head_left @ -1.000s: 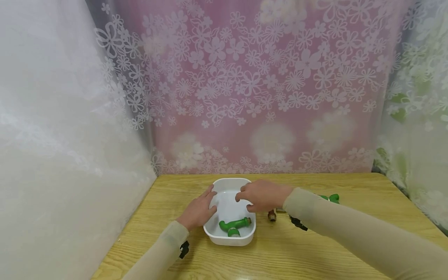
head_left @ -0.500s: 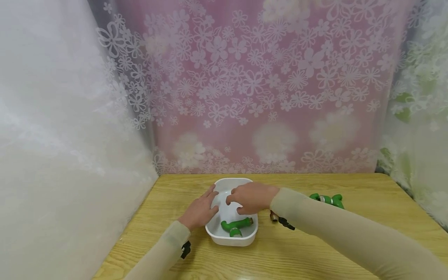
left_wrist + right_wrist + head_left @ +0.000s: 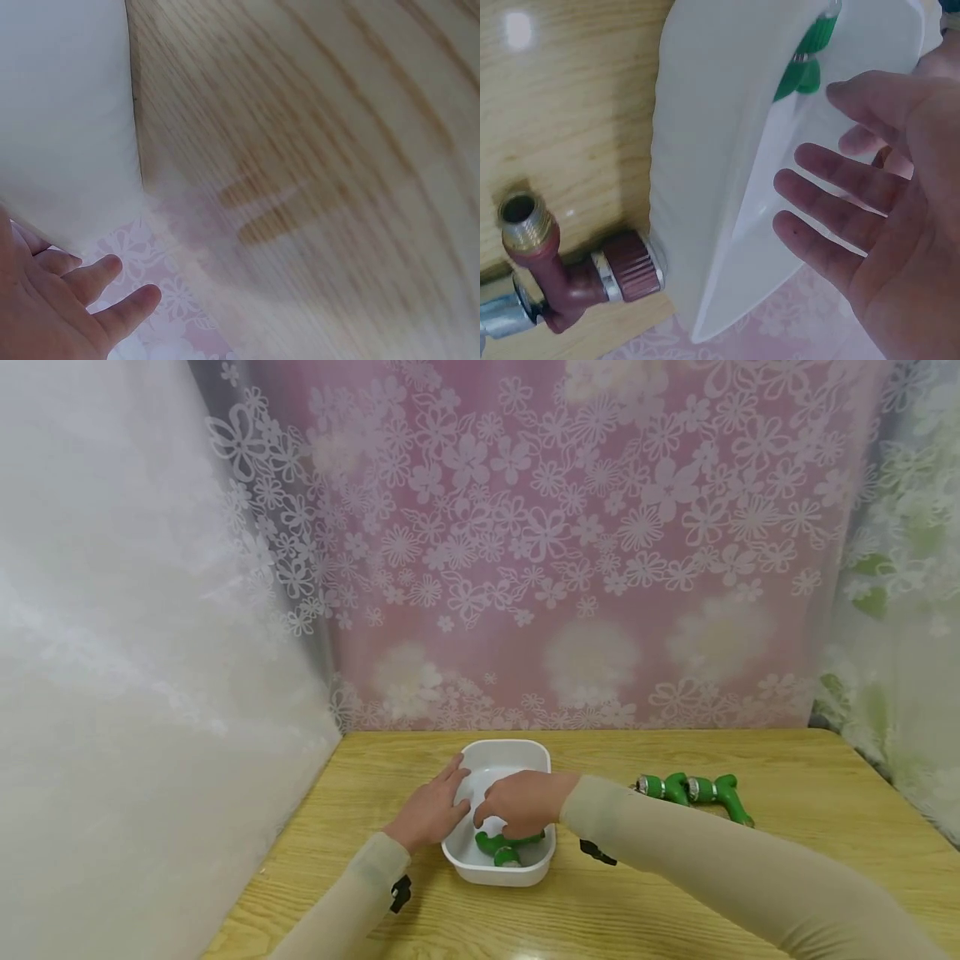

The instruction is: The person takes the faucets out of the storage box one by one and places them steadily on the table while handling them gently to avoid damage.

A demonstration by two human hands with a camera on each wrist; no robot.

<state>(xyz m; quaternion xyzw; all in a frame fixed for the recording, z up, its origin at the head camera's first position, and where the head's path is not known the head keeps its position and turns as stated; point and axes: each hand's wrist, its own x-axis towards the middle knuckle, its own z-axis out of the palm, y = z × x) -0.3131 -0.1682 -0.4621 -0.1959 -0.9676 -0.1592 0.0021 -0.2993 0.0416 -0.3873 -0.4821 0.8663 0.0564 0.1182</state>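
Observation:
In the head view a white plastic basin [image 3: 497, 877] stands on the wooden table with a green water tap [image 3: 507, 855] lying in its near end. My left hand [image 3: 426, 810] rests along the basin's left rim, fingers extended; the left wrist view shows those fingers [image 3: 129, 313] spread at the basin's side. My right hand [image 3: 527, 802] reaches over the right rim into the basin, just above the green tap, partly covering it. Loosely bent and apart, its fingers [image 3: 832, 199] hold nothing in the right wrist view, with the tap's handle [image 3: 808, 76] near the thumb.
A dark red tap [image 3: 570, 281] with a brass threaded end lies right beside the basin, hidden by my arm in the head view. Farther right lie two green taps [image 3: 662, 787], partly behind my right sleeve. Floral curtains [image 3: 570, 552] hang behind and at the sides.
My right hand has moved left and down into the basin, toward the green tap, uncovering more of the green taps at the right. My left hand keeps its place on the rim.

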